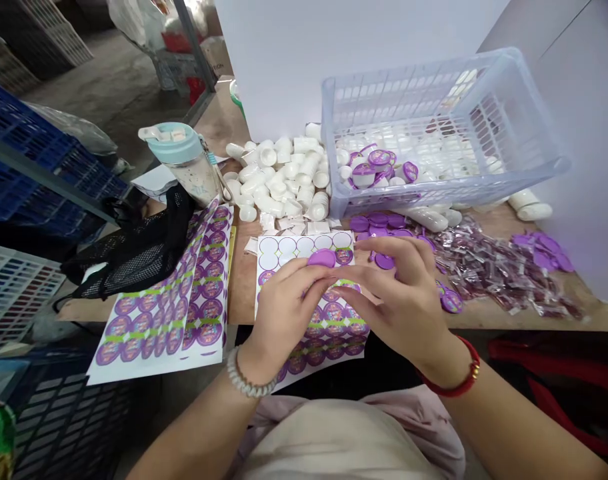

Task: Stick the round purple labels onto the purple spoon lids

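Sticker-labelling step, by the look: purple lid (322,258) clamped between fingertips of left hand (284,303) and right hand (399,293), just above sticker sheet (334,313); next calls for centred, bubble-free press

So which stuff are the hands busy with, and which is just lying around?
Seems in use: lid, held by left hand and right hand; sticker sheet under them; spare lids; white pots; basket.
Lying about: bottle; mesh bag; blue crate.
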{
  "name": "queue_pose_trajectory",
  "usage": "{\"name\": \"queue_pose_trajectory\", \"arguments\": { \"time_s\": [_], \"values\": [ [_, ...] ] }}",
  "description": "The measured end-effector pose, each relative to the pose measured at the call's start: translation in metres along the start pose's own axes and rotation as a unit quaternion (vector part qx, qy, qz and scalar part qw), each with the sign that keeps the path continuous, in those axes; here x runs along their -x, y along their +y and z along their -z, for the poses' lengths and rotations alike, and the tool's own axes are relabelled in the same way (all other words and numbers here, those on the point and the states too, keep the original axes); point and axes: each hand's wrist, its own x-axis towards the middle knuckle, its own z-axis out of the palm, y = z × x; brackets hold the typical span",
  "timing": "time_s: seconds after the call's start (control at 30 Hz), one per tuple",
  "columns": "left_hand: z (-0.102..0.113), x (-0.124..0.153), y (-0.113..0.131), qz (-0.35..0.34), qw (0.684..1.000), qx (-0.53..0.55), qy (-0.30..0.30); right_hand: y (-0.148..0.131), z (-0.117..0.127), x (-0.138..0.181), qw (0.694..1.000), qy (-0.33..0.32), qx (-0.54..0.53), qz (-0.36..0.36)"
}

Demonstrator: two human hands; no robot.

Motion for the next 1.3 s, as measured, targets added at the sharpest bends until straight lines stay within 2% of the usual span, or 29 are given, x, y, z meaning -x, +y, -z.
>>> {"name": "queue_pose_trajectory", "arguments": {
  "time_s": [0.1, 0.23, 0.3, 0.4, 0.47, 0.57, 0.67, 0.73, 0.8, 0.9, 1.17, 1.3],
  "values": [
    [-0.005, 0.003, -0.002, 0.022, 1.0, 0.014, -0.008, 0.0, -0.002, -0.007, 0.997, -0.01, 0.065, 0.04],
    [-0.003, 0.005, -0.002, 0.098, 0.992, 0.076, -0.035, 0.005, -0.003, -0.004, 0.994, 0.022, 0.092, 0.062],
    [0.0, 0.004, -0.004, 0.155, 0.981, 0.118, -0.027, 0.01, 0.001, 0.001, 0.996, 0.042, 0.07, 0.039],
    [0.004, 0.002, -0.009, 0.238, 0.95, 0.203, -0.013, 0.017, 0.007, 0.007, 0.994, 0.075, -0.046, -0.071],
    [0.004, 0.001, -0.01, 0.274, 0.922, 0.274, -0.015, 0.017, 0.006, 0.009, 0.967, 0.09, -0.171, -0.167],
    [-0.002, 0.001, -0.004, 0.296, 0.878, 0.376, 0.001, 0.011, -0.002, 0.007, 0.883, 0.089, -0.361, -0.288],
    [-0.008, 0.001, 0.01, 0.307, 0.825, 0.474, 0.004, 0.0, -0.01, 0.001, 0.806, 0.082, -0.469, -0.351],
    [-0.009, 0.001, 0.02, 0.316, 0.79, 0.525, -0.01, -0.006, -0.012, -0.005, 0.788, 0.077, -0.491, -0.364],
    [-0.007, 0.001, 0.027, 0.325, 0.765, 0.555, -0.024, -0.01, -0.011, -0.01, 0.786, 0.075, -0.494, -0.365],
    [-0.004, 0.001, 0.034, 0.335, 0.748, 0.572, -0.034, -0.015, -0.007, -0.016, 0.792, 0.073, -0.493, -0.353],
    [0.002, 0.001, 0.04, 0.345, 0.736, 0.581, -0.04, -0.016, 0.002, -0.019, 0.829, 0.059, -0.459, -0.314],
    [0.003, 0.0, 0.041, 0.342, 0.737, 0.581, -0.045, -0.015, 0.003, -0.019, 0.834, 0.057, -0.46, -0.3]
  ]
}}
